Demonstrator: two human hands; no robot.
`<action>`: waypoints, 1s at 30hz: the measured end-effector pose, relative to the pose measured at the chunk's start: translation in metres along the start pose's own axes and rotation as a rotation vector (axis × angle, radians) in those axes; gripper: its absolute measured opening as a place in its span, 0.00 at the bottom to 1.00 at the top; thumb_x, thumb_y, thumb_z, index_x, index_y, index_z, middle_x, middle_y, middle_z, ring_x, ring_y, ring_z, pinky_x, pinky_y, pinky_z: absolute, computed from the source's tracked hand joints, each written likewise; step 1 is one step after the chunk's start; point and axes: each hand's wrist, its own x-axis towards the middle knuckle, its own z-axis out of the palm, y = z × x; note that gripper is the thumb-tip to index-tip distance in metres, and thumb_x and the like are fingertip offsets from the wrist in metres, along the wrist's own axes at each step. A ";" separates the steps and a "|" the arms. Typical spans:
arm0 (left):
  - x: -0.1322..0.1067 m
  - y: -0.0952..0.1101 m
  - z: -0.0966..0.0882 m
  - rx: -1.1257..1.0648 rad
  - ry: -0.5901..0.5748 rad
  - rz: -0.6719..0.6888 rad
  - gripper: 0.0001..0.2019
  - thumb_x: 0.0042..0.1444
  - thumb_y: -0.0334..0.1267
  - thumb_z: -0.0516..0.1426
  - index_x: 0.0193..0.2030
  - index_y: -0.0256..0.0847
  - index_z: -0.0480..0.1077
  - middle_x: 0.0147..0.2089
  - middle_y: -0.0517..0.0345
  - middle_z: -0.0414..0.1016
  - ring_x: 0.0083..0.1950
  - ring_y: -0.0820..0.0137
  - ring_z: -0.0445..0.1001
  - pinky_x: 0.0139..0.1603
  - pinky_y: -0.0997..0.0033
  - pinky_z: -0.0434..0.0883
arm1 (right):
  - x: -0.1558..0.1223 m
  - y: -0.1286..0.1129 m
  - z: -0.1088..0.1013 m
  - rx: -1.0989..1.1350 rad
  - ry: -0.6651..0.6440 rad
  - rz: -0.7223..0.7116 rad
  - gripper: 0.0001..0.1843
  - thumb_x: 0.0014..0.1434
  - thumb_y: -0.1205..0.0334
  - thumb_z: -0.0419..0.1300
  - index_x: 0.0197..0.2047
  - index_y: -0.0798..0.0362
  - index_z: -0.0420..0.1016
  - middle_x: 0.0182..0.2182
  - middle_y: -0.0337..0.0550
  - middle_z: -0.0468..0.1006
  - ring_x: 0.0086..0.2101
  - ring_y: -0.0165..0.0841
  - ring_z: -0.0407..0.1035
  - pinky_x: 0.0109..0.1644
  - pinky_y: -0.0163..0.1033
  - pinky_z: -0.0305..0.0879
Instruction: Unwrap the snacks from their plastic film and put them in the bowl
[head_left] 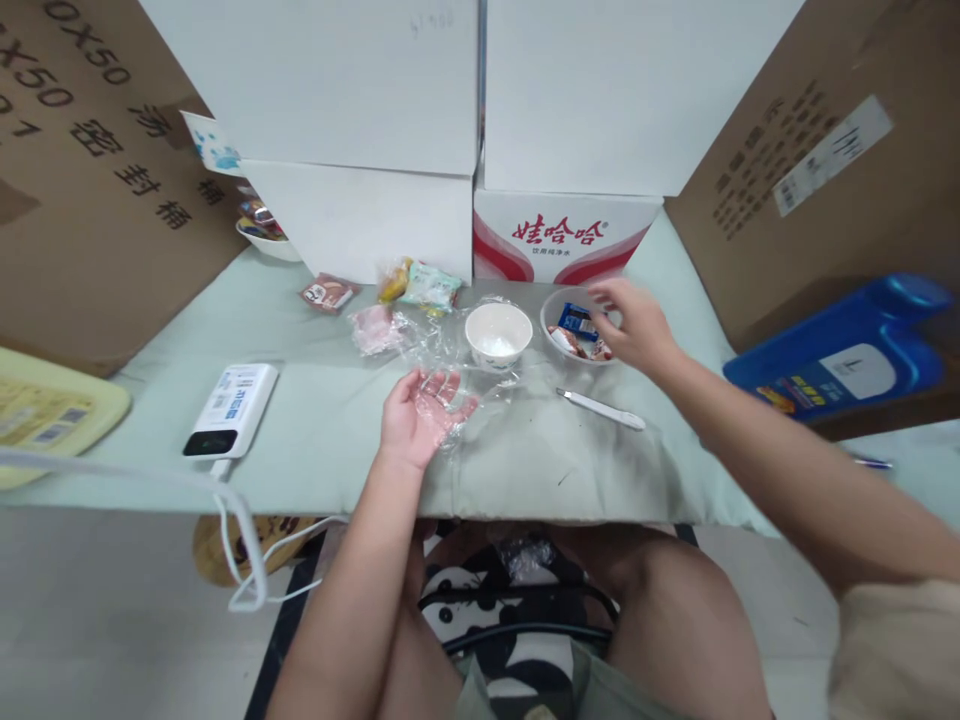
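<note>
My left hand [421, 420] lies palm up with its fingers apart, touching crumpled clear plastic film [480, 390]. Just beyond it stands a white paper bowl [499, 335], with more film around its base. Over the right rim of a clear plastic bowl [551, 345] reaches my right hand [630, 320], fingers bent and spread, with nothing visible in them. Inside that bowl are a blue packet [578, 321] and red-and-white wrapped snacks [568, 342]. A white-handled craft knife [600, 408] lies on the cloth in front of the clear bowl.
Wrapped snacks lie at the back left, including a brown packet [328, 293], a green packet [433, 287] and a pink packet [376, 329]. A white power bank [232, 408] with a cable sits left. White boxes [360, 215] wall the back; a blue bottle [840, 345] is right.
</note>
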 end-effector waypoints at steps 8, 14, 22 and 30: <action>-0.008 -0.003 -0.003 0.089 -0.061 -0.100 0.08 0.59 0.34 0.55 0.28 0.40 0.67 0.38 0.53 0.82 0.44 0.59 0.82 0.55 0.39 0.73 | -0.121 -0.083 0.060 0.376 -0.058 0.322 0.32 0.59 0.53 0.61 0.64 0.48 0.61 0.60 0.54 0.71 0.59 0.47 0.68 0.60 0.57 0.66; -0.012 0.008 -0.011 0.269 -0.058 0.043 0.10 0.50 0.25 0.59 0.36 0.42 0.67 0.45 0.53 0.81 0.46 0.61 0.82 0.51 0.48 0.77 | -0.123 -0.084 0.075 0.156 -0.028 0.201 0.22 0.58 0.62 0.58 0.57 0.48 0.70 0.45 0.51 0.76 0.50 0.49 0.71 0.59 0.60 0.64; -0.008 0.019 -0.041 0.652 0.118 0.101 0.16 0.59 0.29 0.58 0.52 0.50 0.70 0.24 0.64 0.74 0.16 0.75 0.71 0.16 0.85 0.61 | -0.131 -0.090 0.091 0.168 0.116 0.261 0.35 0.57 0.53 0.63 0.65 0.48 0.59 0.60 0.58 0.64 0.63 0.53 0.59 0.65 0.66 0.56; -0.011 0.025 -0.038 0.725 0.201 0.139 0.14 0.60 0.28 0.56 0.51 0.46 0.72 0.16 0.71 0.64 0.09 0.77 0.60 0.10 0.83 0.48 | -0.123 -0.098 0.077 0.735 -0.017 0.640 0.32 0.59 0.49 0.58 0.64 0.43 0.56 0.41 0.38 0.73 0.21 0.26 0.68 0.26 0.37 0.70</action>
